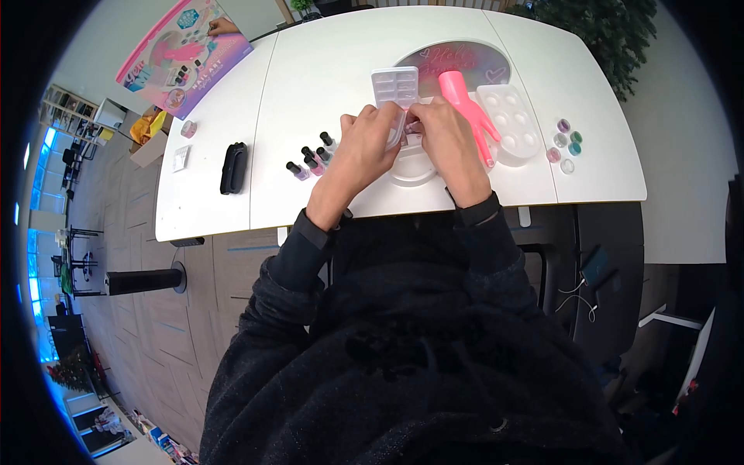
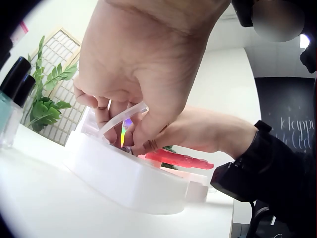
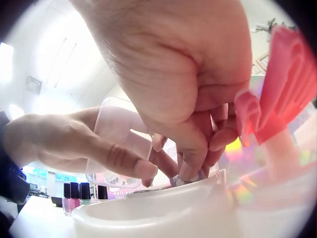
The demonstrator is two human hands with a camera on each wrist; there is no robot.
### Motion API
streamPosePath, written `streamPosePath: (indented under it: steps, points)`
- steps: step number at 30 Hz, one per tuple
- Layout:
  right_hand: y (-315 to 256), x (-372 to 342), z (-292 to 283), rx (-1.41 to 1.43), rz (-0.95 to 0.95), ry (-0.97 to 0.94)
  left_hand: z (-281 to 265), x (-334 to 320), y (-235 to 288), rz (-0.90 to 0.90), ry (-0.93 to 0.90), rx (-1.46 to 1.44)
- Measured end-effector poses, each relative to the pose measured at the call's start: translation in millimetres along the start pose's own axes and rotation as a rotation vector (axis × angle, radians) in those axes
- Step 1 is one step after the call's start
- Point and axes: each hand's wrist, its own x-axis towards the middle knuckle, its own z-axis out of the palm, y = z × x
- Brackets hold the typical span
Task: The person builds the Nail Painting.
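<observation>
My left hand holds a clear plastic compartment case by its see-through flap, thumb lying along it. Close beside it, my right hand bends down with thumb and fingertips together on a small purplish piece, mostly hidden by the fingers. Both hands work right over the white nail station base, whose round front shows below them. To the right of my right hand lies a pink model hand.
Several nail polish bottles stand to the left, with a black case beyond. On the right are a white palette with wells and several small glitter pots. An oval sign stands behind; a colourful box sits back left.
</observation>
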Motion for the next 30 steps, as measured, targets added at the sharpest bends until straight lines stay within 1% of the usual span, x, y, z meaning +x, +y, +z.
streamPosePath:
  steps: [3,6,8,9,10,11,12,15,18,20,21,23,25,27,28,29,30]
  points:
    - [2,1,2,-0.034,0.003,-0.003,0,2,-2,-0.046,-0.02,-0.045]
    - [8,0,7,-0.064,0.006,-0.023,1,1,-1,-0.04,-0.019,-0.048]
    - [11,1,11,0.064,-0.089,0.068,1,1,1,-0.041,-0.015,-0.036]
    - [13,0,12,0.064,-0.088,0.068,1,0,1,-0.042,-0.011,-0.023]
    - [7,2,9,0.067,-0.04,0.084,2,0,1,-0.042,-0.012,-0.024]
    - [5,2,7,0.071,0.008,0.101,2,0,0,-0.013,-0.004,-0.039]
    - [6,2,8,0.072,0.008,0.101,3,0,-1,0.015,0.003,-0.054]
    - [8,2,8,0.096,-0.01,0.086,-1,-1,2,-0.003,-0.043,-0.01]
    - [3,-1,5,0.016,-0.032,0.041,1,-3,-2,0.017,-0.061,-0.002]
    - [3,-2,6,0.041,-0.121,0.079,5,-4,-5,0.022,-0.063,0.024]
    - [5,-2,7,0.042,-0.123,0.079,6,-5,-6,0.029,-0.064,0.051]
    - [9,-3,7,0.049,-0.06,-0.011,3,-4,-4,0.04,-0.06,0.049]
    - [10,-4,3,0.038,-0.063,-0.041,0,-2,-2,0.054,-0.056,0.046]
    - [14,-5,1,0.025,-0.062,-0.07,-1,4,-2,0.048,0.063,-0.009]
    - [15,-5,1,0.033,-0.11,-0.045,-2,6,-3,0.05,0.063,-0.009]
    - [15,-5,0,0.041,-0.16,-0.021,-3,7,-3,-0.038,0.064,-0.06]
    - [16,-6,-3,0.041,-0.161,-0.021,-4,8,-3,-0.127,0.066,-0.11]
